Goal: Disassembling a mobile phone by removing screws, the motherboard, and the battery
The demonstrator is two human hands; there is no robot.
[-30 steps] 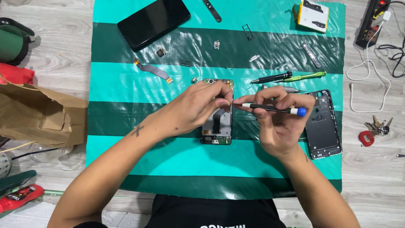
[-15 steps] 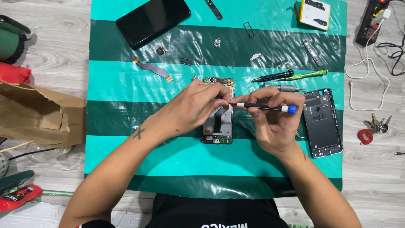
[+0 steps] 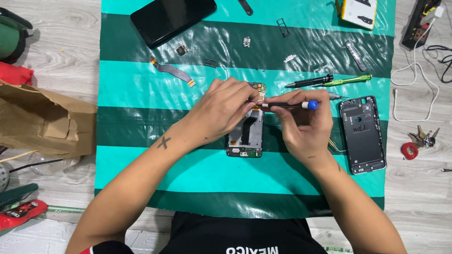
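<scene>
Right hand [image 3: 303, 124] grips my screwdriver [image 3: 287, 105], tip at the phone's [image 3: 245, 136] twelve o'clock; left hand [image 3: 226, 110] pins it steady.

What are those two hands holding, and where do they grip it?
The right hand pinches a blue-capped screwdriver along its shaft. The left hand rests on the opened phone, steadying its upper part.

The left hand [image 3: 226, 110] hides the opened phone's [image 3: 246, 136] upper half and the screwdriver [image 3: 287, 105] tip.

A pale wood-plank floor [image 3: 56, 197] was covered by a green-and-teal striped plastic mat [image 3: 155, 89]; a crumpled brown paper bag [image 3: 42, 120] and a bunch of metal keys [image 3: 426, 136] were laid beside it.
</scene>
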